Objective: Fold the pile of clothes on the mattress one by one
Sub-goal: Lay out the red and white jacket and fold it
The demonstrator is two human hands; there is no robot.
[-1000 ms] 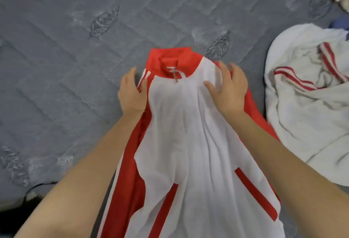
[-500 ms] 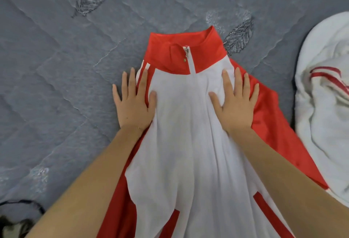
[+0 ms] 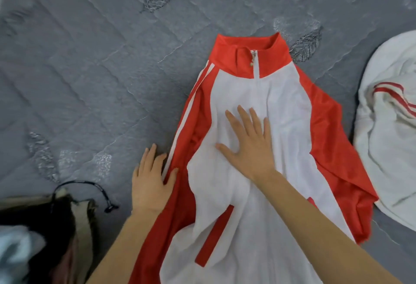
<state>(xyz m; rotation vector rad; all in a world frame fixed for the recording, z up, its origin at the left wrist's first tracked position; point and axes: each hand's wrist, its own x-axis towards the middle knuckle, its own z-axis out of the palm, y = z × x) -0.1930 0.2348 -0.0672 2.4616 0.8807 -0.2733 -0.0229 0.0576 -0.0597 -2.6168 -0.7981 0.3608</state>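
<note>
The likeliest trouble lies in the cloth itself. The jacket (image 3: 326,139) looks thin and slick, and its white front is puckered into ridges just beyond the right grip (image 3: 249,148) and to either side of it. Any fold made over those ridges would probably press them in as creases and leave the bundle lopsided. A one-sided push could also drag the garment across the mattress (image 3: 90,81) and skew the zip (image 3: 255,70) below the collar (image 3: 267,54), which lies beyond the right grip.

Well to the right of that grip, a white garment (image 3: 387,153) with red stripes lies bunched. Its edge meets the jacket's red sleeve, though I cannot tell which lies on top, so a sleeve swung inward might catch it.

The right grip is fully spread, fingers straight and palm flat on the white chest panel, pressing down and holding nothing. The left grip (image 3: 149,184) is just as flat and wide. Its fingers lie on bare mattress beside the jacket's left edge, and only the thumb touches the striped red sleeve. Nothing is pinched.

The jacket lies front up under the right grip, with its hem out of view toward the person. No fold seems made yet, so this reads as smoothing. A dark bag (image 3: 45,227) with a black cord (image 3: 99,190) sits near the left grip, on its outer side.
</note>
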